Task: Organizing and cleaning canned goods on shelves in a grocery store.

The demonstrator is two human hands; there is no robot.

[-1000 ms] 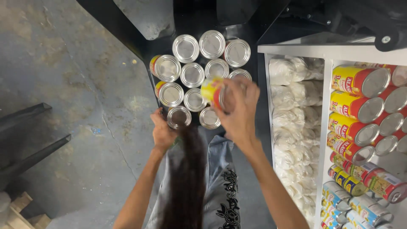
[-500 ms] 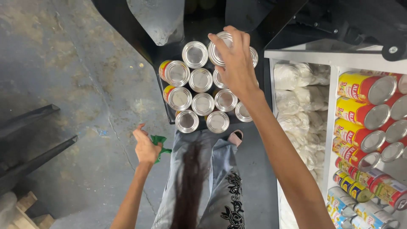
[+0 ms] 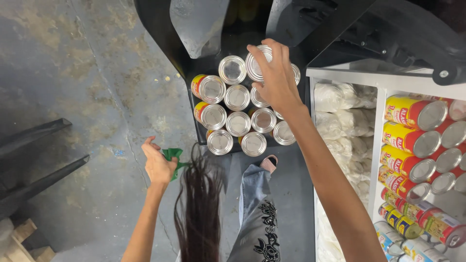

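Head view shows us a worn, stained concrete floor (image 3: 73,82) filling the left, a white shelf unit (image 3: 378,82) on the right, and between them a black tray (image 3: 194,121) packed with upright tin cans (image 3: 238,123), silver tops showing. We judge the work well along: the tray looks nearly full, about a dozen cans standing close together, with little room left at the far end. On the shelf unit lie yellow-and-red cans (image 3: 412,111) on their sides beside white bagged goods (image 3: 340,126). Our right hand (image 3: 276,80) reaches over the far row, fingers curled down on the top of a can (image 3: 255,63). Our left hand (image 3: 158,165) hangs low, closed on a small green object (image 3: 172,157).
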